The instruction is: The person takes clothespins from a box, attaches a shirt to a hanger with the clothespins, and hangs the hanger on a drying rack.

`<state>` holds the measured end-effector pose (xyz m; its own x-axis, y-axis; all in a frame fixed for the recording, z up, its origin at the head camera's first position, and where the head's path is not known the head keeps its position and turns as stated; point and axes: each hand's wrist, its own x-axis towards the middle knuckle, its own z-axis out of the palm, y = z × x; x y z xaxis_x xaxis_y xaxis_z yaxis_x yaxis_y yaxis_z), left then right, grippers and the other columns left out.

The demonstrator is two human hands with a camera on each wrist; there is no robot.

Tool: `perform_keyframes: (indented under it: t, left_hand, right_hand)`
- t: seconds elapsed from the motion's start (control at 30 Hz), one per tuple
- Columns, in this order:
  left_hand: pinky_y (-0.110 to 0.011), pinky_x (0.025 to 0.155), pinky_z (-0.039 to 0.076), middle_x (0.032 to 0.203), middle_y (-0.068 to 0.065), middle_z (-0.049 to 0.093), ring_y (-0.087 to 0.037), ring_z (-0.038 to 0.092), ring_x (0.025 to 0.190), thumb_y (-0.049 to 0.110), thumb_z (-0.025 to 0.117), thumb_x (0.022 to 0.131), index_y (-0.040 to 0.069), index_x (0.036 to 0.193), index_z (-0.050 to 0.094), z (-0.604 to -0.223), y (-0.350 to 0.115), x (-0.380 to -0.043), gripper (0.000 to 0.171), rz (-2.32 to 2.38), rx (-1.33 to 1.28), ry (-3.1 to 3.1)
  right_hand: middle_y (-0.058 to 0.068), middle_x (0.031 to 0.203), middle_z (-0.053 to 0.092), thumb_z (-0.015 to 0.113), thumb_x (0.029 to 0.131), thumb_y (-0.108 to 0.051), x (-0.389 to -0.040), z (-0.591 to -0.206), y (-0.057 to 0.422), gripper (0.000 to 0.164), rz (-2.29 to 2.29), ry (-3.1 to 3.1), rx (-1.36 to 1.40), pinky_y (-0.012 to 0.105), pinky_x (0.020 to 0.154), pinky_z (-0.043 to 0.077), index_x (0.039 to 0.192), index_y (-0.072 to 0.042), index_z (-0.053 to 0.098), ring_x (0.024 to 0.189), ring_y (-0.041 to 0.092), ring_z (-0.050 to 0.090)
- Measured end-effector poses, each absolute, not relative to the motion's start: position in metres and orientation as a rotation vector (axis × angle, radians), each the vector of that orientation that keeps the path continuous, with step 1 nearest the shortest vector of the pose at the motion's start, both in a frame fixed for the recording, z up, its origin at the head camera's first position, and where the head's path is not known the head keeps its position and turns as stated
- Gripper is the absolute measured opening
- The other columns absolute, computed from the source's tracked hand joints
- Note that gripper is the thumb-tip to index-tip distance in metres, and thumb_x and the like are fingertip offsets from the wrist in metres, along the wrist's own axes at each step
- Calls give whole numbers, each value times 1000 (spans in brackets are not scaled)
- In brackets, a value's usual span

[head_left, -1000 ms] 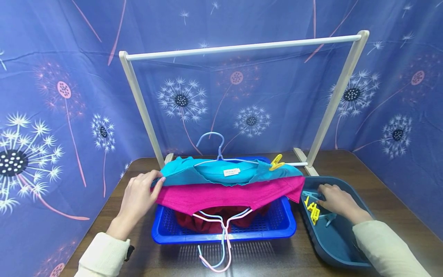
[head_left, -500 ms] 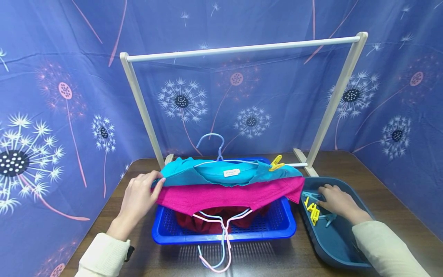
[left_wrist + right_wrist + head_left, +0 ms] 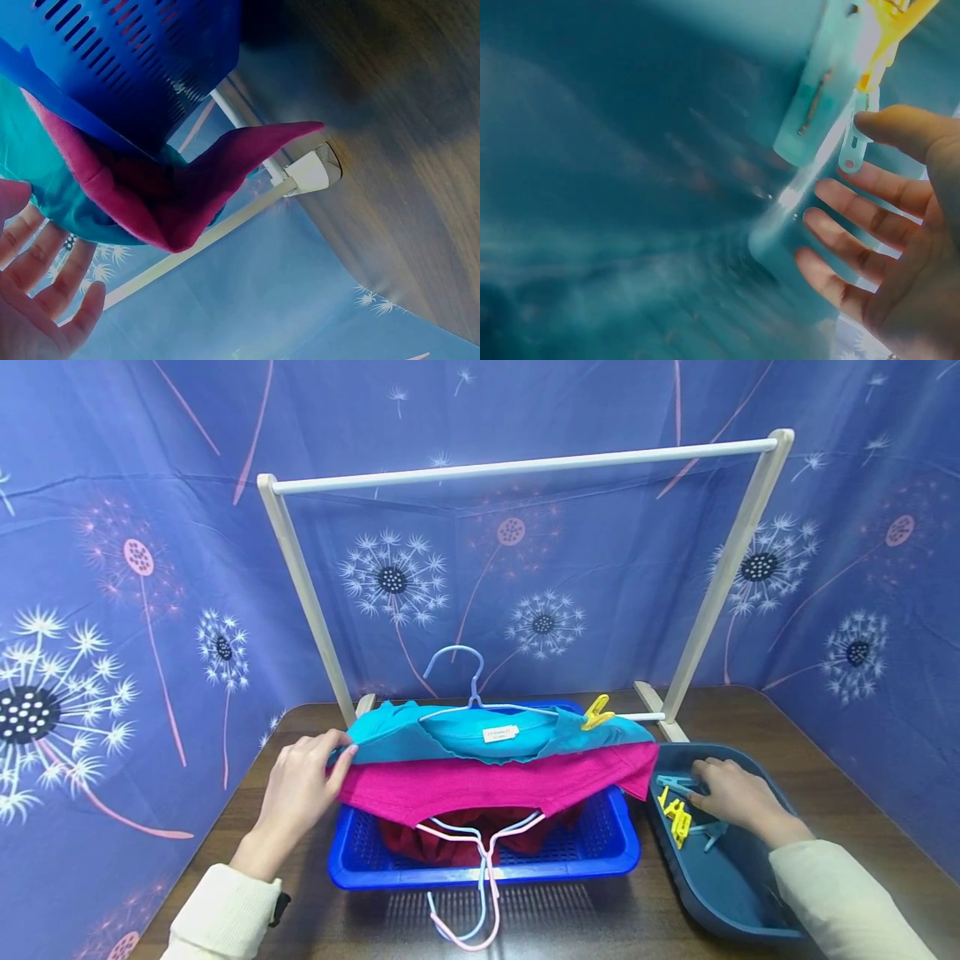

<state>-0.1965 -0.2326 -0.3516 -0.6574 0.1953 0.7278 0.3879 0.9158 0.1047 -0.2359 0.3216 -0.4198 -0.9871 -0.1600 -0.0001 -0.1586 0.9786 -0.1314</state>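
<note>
My left hand (image 3: 300, 781) pinches the left shoulder of a turquoise shirt (image 3: 390, 739) between thumb and fingers. This shirt lies on a blue hanger (image 3: 476, 685) whose hook points up, and a yellow clothespin (image 3: 597, 713) is clipped on its right shoulder. In front lies a magenta shirt (image 3: 480, 787), with a pink hanger (image 3: 491, 893) and a light blue one at its neck, hooks toward me. Inside the dark bin (image 3: 720, 893), my right hand (image 3: 738, 797) holds the end of a light blue clothespin (image 3: 853, 146) between thumb and index finger, the other fingers spread.
Under the shirts stands a blue basket (image 3: 352, 864) with dark red cloth (image 3: 465, 839) in it. Several yellow clothespins (image 3: 678, 827) and another light blue one (image 3: 712, 833) lie in the bin. Behind rises a wooden rack with a white rail (image 3: 525, 466), on a brown table (image 3: 840, 793).
My right hand shifts very slightly in the bin near the light blue clothespin. My left hand and the shirts stay put.
</note>
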Motion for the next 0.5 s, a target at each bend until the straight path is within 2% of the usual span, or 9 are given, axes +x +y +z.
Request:
perform_keyframes:
  t: [0.17,0.37,0.5]
  left_hand:
    - [-46,69,43,78,-6,68,-27,61,72,18,67,81,11,85,62,-352,-233,-197,10,-317,-411,-2299]
    - [-47,69,43,77,-5,68,-28,61,73,18,67,81,11,85,62,-352,-232,-197,10,-318,-409,-2299]
    - [-47,69,43,77,-6,68,-28,61,72,18,67,81,11,85,62,-352,-232,-198,10,-319,-410,-2299]
  right_hand:
    - [15,90,62,70,76,-28,-235,-413,323,44,-231,3126,-251,50,64,48,103,3,58,78,26,55]
    - [18,94,62,70,75,-30,-230,-406,323,43,-284,3144,-253,54,63,47,102,2,58,84,33,58]
    - [17,93,62,69,76,-30,-228,-404,324,41,-302,3180,-289,52,61,47,100,1,58,83,34,57]
